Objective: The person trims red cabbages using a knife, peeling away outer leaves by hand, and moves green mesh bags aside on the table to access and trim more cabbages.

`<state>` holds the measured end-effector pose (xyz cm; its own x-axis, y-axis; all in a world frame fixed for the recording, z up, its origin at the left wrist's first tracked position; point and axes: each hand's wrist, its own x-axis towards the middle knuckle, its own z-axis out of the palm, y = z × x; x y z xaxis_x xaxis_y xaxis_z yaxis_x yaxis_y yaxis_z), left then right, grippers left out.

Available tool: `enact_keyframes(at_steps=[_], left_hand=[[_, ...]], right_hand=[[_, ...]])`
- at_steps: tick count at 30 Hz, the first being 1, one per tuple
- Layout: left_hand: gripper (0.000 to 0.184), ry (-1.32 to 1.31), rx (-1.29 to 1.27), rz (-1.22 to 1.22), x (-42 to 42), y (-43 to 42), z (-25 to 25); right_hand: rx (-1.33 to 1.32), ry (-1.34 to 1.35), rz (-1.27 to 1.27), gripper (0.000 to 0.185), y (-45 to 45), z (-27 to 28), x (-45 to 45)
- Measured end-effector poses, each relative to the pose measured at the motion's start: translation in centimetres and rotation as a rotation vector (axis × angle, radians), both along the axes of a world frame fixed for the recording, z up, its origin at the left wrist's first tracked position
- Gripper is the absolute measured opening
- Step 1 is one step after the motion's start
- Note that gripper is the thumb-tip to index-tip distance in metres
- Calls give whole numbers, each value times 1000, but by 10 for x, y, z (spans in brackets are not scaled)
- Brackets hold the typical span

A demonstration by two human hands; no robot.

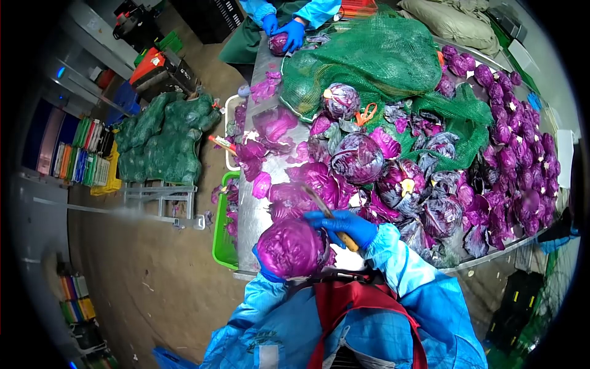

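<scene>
My left hand [268,268], in a blue glove, cups a peeled red cabbage [287,249] from below and the left, at the table's near edge. Most of its fingers are hidden behind the cabbage. My gloved right hand [355,227] grips a knife [348,241] by its wooden handle. The blade points away from me and to the left, and the fingertips are at the top right of the cabbage. Loose purple leaves [295,200] lie just beyond. Whole red cabbages with dark outer leaves, such as this cabbage [357,158], sit farther right.
A co-worker's gloved hands [291,34] hold another cabbage across the metal table [246,215]. A green mesh sack [375,61] spreads over the far side. Peeled cabbages [516,147] are heaped at right. A green crate [222,246] stands against the left edge; filled sacks [160,141] rest beyond.
</scene>
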<state>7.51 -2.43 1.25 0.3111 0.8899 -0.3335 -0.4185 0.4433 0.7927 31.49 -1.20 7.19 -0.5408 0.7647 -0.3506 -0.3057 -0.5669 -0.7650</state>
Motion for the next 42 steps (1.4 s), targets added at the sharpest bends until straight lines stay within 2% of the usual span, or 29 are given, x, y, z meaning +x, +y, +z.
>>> enact_keyframes(at_steps=[2, 9, 12, 14, 16, 17, 19, 20, 21, 22, 23, 25, 26, 27, 28, 29, 30, 32, 33, 34, 36, 38, 40, 42], left_hand=[[67, -120, -71, 39, -1, 8, -2], [69, -373, -178, 111, -18, 33, -10], [69, -428, -174, 98, -27, 35, -13], [70, -466, -157, 63, -33, 31, -20], [70, -516, -122, 33, -32, 33, -20], [59, -496, -94, 118, -7, 35, 29], [52, -484, -225, 231, 44, 46, 92], [49, -176, 115, 108, 52, 48, 74], [48, 142, 439, 77, 60, 47, 56], [55, -239, 150, 66, 60, 56, 35], [60, -121, 200, 67, 71, 61, 26], [68, -254, 78, -44, 103, 62, 34], [72, -506, -105, -170, 122, 63, 43], [78, -514, -64, -316, 142, 68, 40], [77, -416, -38, -288, 172, 57, 61], [76, -427, -45, -377, 198, 52, 68], [75, -437, -53, -462, 218, 47, 71], [69, -448, -122, -443, 261, 40, 59], [68, -402, -165, -462, 279, 34, 58], [67, -357, -207, -479, 299, 27, 59], [68, -271, -209, -558, 340, 6, 66], [71, -274, -266, -630, 383, -1, 57], [76, -255, -221, -743, 429, -13, 73], [77, -329, -300, -849, 478, -12, 63]], right_hand=[[25, -35, 51, 46, -6, 3, 2], [24, -111, -187, 46, -10, 32, -10], [83, -150, -328, 40, -19, -8, -19], [-4, -110, -238, 24, -30, 17, -7], [-9, 152, -341, 26, -52, 8, 3], [0, 150, -361, 28, -62, -1, 9], [-29, 122, -488, 32, -84, 4, 34], [-93, 139, -546, 34, -94, 9, 40], [-2, 89, -646, 36, -102, 6, 42], [79, 47, -712, 41, -107, -1, 40], [158, 12, -759, 47, -107, -9, 39], [214, -74, -784, 57, -107, 0, 55], [241, -119, -797, 63, -107, 5, 62], [231, -139, -835, 63, -103, 7, 70], [220, -161, -873, 63, -101, 9, 80], [209, -183, -910, 63, -102, 10, 91], [31, -142, -973, 51, -107, 10, 102], [-58, -233, -1037, 32, -128, 14, 131], [98, -210, -1174, 24, -135, 8, 139], [-2, -120, -1137, 21, -151, 13, 153], [136, 22, -1129, 20, -177, -7, 176], [197, 231, -1092, 19, -211, 12, 202], [190, -136, -1194, 22, -235, 12, 232], [24, -392, -1524, 27, -260, 5, 256]])
